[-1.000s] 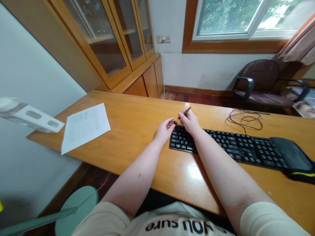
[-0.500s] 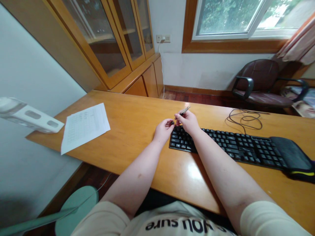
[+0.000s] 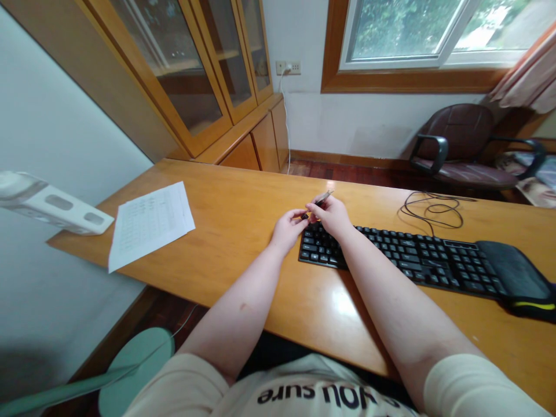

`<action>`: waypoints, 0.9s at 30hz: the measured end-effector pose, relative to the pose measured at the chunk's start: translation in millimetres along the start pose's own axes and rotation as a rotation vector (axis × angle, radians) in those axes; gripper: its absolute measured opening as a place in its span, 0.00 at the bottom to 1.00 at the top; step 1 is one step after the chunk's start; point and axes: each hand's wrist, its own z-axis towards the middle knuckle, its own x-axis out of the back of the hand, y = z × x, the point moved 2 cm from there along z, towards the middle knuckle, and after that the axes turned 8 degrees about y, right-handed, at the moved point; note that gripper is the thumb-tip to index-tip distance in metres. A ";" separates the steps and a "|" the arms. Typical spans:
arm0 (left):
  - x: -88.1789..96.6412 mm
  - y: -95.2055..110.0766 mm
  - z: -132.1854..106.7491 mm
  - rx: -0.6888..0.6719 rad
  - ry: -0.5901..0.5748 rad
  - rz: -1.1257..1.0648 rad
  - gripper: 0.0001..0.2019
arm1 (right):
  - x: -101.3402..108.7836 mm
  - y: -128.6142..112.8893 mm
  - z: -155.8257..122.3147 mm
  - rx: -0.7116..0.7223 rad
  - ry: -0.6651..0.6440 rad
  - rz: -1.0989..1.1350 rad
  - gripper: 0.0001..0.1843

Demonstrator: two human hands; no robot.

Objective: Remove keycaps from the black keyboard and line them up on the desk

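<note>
My left hand (image 3: 286, 231) is closed at the keyboard's left end, pinching a small black piece (image 3: 304, 216), perhaps a keycap. Right beside it, my right hand (image 3: 333, 216) grips a slim dark tool with a pale metallic end (image 3: 324, 197), which points up and away from me. The tool's other end is hidden by the fingers, so its exact kind does not show. Both hands' fingertips meet just above the top left corner of a black keyboard (image 3: 408, 263). My right wrist and forearm cross over the keyboard's left part.
A black pad-like case with a yellow edge (image 3: 516, 269) lies at the keyboard's right end. Behind it is a coiled black cable (image 3: 430, 211). Printed sheets (image 3: 150, 226) lie on the left of the wooden desk (image 3: 226, 231), near a white lamp head (image 3: 56, 205).
My right hand has shifted slightly left and closer to my left hand, the tool moving with it. The left hand has barely moved. The keyboard and sheets stay put.
</note>
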 end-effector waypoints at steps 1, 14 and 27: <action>-0.1 -0.5 0.1 0.018 0.003 -0.028 0.15 | 0.1 -0.4 -0.5 0.015 0.001 -0.011 0.14; 6.9 -7.9 7.5 -0.026 0.116 -0.022 0.15 | 1.2 0.9 -1.2 0.191 -0.042 -0.227 0.14; 12.2 -11.5 10.3 -0.034 0.115 0.016 0.13 | -0.7 -7.6 -8.1 0.445 -0.079 -0.397 0.10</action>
